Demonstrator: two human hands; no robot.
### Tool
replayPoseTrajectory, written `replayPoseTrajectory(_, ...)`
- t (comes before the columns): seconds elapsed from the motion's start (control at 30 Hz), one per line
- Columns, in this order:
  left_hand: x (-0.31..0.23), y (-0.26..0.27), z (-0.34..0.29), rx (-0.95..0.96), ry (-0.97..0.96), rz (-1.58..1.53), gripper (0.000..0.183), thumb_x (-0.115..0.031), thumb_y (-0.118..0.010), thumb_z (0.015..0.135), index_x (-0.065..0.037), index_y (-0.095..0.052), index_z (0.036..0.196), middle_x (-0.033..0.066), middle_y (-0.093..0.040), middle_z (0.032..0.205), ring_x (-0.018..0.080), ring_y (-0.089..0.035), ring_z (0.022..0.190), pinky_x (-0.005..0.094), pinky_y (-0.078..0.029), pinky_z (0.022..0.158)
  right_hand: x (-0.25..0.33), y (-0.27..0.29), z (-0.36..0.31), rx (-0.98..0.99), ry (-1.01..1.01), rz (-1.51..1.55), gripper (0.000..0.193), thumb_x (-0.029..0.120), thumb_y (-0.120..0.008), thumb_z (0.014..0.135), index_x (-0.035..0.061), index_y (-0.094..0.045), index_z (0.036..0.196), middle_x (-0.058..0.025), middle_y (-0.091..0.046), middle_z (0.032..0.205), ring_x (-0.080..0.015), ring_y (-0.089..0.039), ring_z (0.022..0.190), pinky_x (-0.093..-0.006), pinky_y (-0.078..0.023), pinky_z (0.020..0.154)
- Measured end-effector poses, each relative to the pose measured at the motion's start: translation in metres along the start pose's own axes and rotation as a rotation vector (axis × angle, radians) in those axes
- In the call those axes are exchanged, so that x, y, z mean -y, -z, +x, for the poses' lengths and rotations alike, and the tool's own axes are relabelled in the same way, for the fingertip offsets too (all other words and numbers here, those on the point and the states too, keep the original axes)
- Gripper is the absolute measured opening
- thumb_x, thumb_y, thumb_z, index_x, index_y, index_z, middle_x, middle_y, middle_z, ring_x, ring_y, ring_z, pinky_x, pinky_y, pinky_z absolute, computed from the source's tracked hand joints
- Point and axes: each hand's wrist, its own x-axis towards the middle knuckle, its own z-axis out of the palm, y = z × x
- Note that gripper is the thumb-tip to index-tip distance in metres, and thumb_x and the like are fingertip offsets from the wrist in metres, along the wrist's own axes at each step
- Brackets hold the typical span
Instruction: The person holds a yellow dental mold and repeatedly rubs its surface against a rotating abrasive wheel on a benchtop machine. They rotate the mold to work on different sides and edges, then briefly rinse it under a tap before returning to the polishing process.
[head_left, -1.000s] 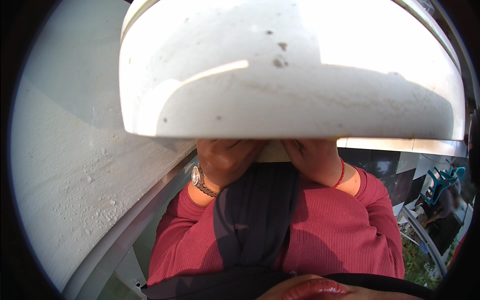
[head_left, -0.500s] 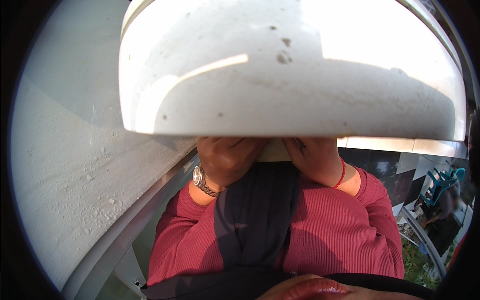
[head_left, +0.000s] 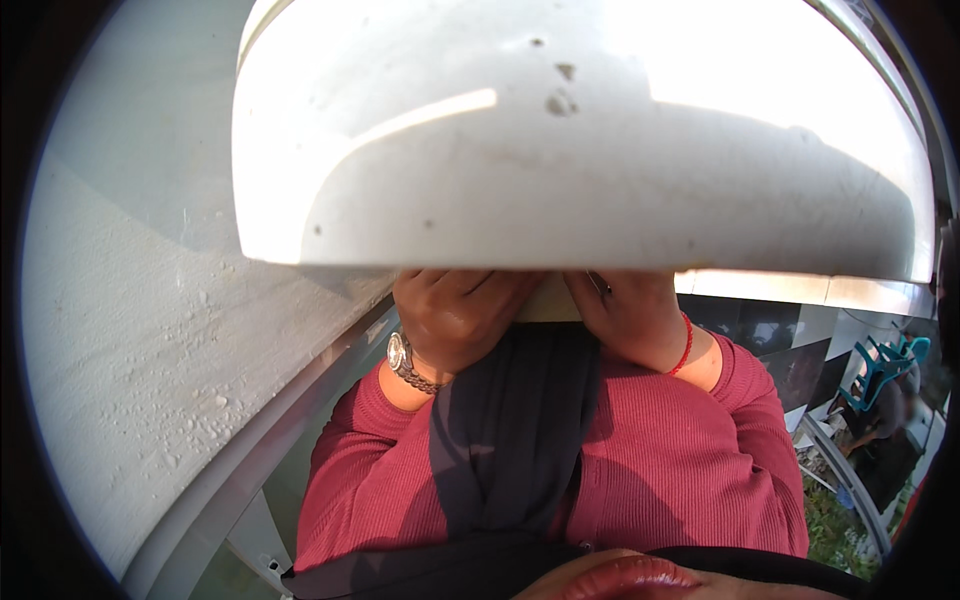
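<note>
A large white, curved casing (head_left: 600, 195) with dark specks fills the upper middle and covers my fingertips. Under its lower edge is my left hand (head_left: 455, 308), a watch on its wrist, with the fingers curled in. Close beside it, my right hand (head_left: 632, 308) is bent inward below the same edge, a red bracelet at the wrist. Between the hands shows a small piece of a pale, flat-edged thing (head_left: 548, 304). What the fingers hold is hidden behind the casing.
At left runs a pale wall (head_left: 130, 290) with flaking, rough paint. A tiled ledge (head_left: 770, 287) and dark and light tiles (head_left: 790, 345) lie beyond my right arm. Farther right are a teal plastic chair (head_left: 880, 370), a person's arm (head_left: 868, 438) and grass (head_left: 830, 520).
The white casing sits very slightly higher and farther left in the picture. My hands have hardly moved and stay under its edge.
</note>
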Motion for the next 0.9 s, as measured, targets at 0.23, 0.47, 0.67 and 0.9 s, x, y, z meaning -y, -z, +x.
replayPoseTrajectory(0.23,0.004,0.005,0.001,0.014,-0.109,-0.085,0.019,-0.008,-0.079,0.062,-0.004,-0.072,0.080,0.0082,-0.071,0.083,0.0237,-0.068,0.081,0.0361,-0.053,0.073,0.001,-0.003,0.001,-0.087,0.012,0.017,0.022,0.001,-0.067,0.077,0.0040,-0.066,0.099,-0.0091,-0.061,0.105,-0.0280,-0.057,0.098,-0.0387,-0.047,0.080)
replayPoseTrajectory(0.47,0.007,0.006,-0.010,-0.123,0.184,-0.178,0.043,-0.011,-0.078,0.070,-0.002,-0.064,0.109,0.0118,-0.063,0.098,0.0290,-0.062,0.090,0.0371,-0.050,0.080,-0.006,-0.002,0.006,-0.085,0.195,-0.020,0.023,-0.002,-0.068,0.073,-0.0007,-0.065,0.096,-0.0100,-0.061,0.112,-0.0306,-0.056,0.108,-0.0388,-0.049,0.086)
replayPoseTrajectory(0.67,0.017,0.007,-0.006,0.014,0.181,-0.126,0.049,-0.011,-0.076,0.072,-0.003,-0.061,0.118,0.0131,-0.063,0.102,0.0297,-0.059,0.093,0.0376,-0.046,0.082,-0.012,-0.004,0.004,-0.066,0.348,-0.034,0.027,-0.005,-0.067,0.072,-0.0041,-0.066,0.099,-0.0104,-0.061,0.109,-0.0306,-0.057,0.108,-0.0371,-0.052,0.085)
replayPoseTrajectory(0.9,0.018,0.009,-0.012,0.013,0.243,-0.239,0.046,-0.010,-0.079,0.070,-0.003,-0.064,0.113,0.0092,-0.068,0.102,0.0257,-0.063,0.090,0.0339,-0.048,0.081,-0.012,-0.003,0.004,-0.036,0.446,-0.054,0.030,-0.005,-0.066,0.071,-0.0042,-0.066,0.101,-0.0096,-0.062,0.107,-0.0294,-0.058,0.108,-0.0353,-0.053,0.086)
